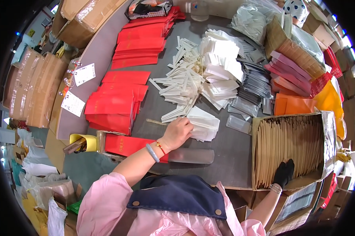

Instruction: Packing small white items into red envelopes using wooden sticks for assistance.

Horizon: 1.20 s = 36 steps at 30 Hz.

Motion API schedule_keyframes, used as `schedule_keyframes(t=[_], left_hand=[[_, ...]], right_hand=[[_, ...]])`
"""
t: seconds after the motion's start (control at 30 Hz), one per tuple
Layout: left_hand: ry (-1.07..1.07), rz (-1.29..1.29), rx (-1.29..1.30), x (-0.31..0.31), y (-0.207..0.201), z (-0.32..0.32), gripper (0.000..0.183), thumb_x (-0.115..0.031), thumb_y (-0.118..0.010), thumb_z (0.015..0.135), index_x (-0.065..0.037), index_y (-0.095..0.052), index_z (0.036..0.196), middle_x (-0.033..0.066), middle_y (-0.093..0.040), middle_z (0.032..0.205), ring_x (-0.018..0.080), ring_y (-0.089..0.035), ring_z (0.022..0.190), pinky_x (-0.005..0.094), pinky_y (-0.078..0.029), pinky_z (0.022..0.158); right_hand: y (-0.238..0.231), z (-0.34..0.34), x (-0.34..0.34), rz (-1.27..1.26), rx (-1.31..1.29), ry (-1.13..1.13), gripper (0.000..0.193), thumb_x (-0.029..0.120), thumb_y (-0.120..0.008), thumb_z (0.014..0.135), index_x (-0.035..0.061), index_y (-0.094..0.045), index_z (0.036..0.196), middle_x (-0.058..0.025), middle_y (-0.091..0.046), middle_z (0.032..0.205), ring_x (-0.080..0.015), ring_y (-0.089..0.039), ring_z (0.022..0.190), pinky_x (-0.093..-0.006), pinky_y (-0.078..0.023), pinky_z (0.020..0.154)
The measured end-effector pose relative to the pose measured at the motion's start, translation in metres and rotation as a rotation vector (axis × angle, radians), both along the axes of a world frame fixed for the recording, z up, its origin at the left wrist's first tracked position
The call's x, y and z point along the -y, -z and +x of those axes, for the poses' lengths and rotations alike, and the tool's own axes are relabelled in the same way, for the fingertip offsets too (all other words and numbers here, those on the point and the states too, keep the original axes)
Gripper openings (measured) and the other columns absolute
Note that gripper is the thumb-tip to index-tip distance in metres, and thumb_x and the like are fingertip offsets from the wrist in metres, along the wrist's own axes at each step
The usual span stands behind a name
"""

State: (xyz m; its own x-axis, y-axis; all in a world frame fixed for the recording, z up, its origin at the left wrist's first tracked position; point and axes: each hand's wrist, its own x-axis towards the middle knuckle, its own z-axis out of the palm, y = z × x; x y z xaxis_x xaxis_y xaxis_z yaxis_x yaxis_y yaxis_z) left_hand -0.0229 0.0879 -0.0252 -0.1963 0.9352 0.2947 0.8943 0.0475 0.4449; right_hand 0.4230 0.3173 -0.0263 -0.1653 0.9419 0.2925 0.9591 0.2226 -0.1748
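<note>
My left hand (179, 132), bare with a bangle and a red bracelet, reaches over the table with its fingers curled down at the near end of a heap of narrow white strips (185, 88). A fanned stack of white paper slips (204, 125) lies right beside its fingers; what the fingertips hold is hidden. My right hand (283, 173), in a black glove, rests on a tight row of brown card pieces (287, 145) standing in an open carton (328, 137), its fingers apart. Below my left hand lie a red paper sleeve (126, 144) and a clear plastic sleeve (191, 156).
Stacks of red sleeves (110, 104) line the table's left side. Small grey plastic packets (256, 82) lie beyond the carton, near orange envelopes (293, 104). A yellow holder (85, 142) stands at the left edge. Cartons (37, 86) and bags surround the table.
</note>
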Motion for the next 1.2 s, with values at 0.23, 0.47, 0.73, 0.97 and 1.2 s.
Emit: schedule_keyframes(t=[0.23,0.47,0.73,0.97,1.2], left_hand=[[0.019,-0.082,0.156,0.013,-0.019,-0.001,0.016,-0.008,-0.075,0.076,-0.005,-0.061,0.083,0.0081,-0.062,0.076,0.0265,-0.062,0.076,0.0360,-0.051,0.071],[0.020,-0.288,0.920,0.032,-0.054,-0.002,0.015,-0.012,-0.072,0.080,-0.002,-0.066,0.090,0.0107,-0.069,0.084,0.0315,-0.065,0.073,0.0387,-0.052,0.066],[0.142,-0.288,0.077,0.063,-0.022,0.025,0.019,-0.018,-0.078,0.070,-0.016,-0.073,0.088,-0.0004,-0.060,0.094,0.0222,-0.056,0.092,0.0374,-0.043,0.079],[-0.066,-0.208,0.060,0.104,-0.046,0.011,0.063,-0.031,-0.085,0.062,-0.008,-0.065,0.118,0.0074,-0.058,0.116,0.0302,-0.050,0.111,0.0449,-0.040,0.096],[-0.005,-0.239,0.086,0.084,-0.038,0.031,0.074,-0.030,-0.086,0.060,-0.005,-0.060,0.125,0.0078,-0.055,0.123,0.0312,-0.049,0.113,0.0456,-0.039,0.098]], right_hand=[[-0.015,0.003,-0.002,0.125,-0.101,0.063,0.029,0.021,-0.050,0.101,-0.0032,-0.058,0.116,-0.0200,-0.065,0.107,-0.0346,-0.061,0.099,-0.0394,-0.048,0.089],[-0.058,-0.096,0.054,-0.203,-0.391,-0.347,0.011,0.005,-0.058,0.094,-0.0007,-0.064,0.101,-0.0149,-0.061,0.090,-0.0305,-0.059,0.084,-0.0374,-0.047,0.074],[-0.037,-0.174,0.095,-0.596,-0.410,-0.815,0.021,0.007,-0.067,0.087,0.0062,-0.072,0.108,-0.0121,-0.058,0.076,-0.0286,-0.059,0.071,-0.0376,-0.046,0.065],[-0.018,-0.176,0.109,-0.583,-0.039,-0.965,0.022,0.015,-0.069,0.087,0.0150,-0.073,0.109,-0.0117,-0.060,0.080,-0.0299,-0.060,0.073,-0.0395,-0.049,0.065],[0.020,-0.206,0.123,-0.418,-0.334,-1.021,0.019,0.016,-0.073,0.080,0.0106,-0.072,0.098,-0.0132,-0.067,0.089,-0.0336,-0.063,0.087,-0.0432,-0.051,0.075]])
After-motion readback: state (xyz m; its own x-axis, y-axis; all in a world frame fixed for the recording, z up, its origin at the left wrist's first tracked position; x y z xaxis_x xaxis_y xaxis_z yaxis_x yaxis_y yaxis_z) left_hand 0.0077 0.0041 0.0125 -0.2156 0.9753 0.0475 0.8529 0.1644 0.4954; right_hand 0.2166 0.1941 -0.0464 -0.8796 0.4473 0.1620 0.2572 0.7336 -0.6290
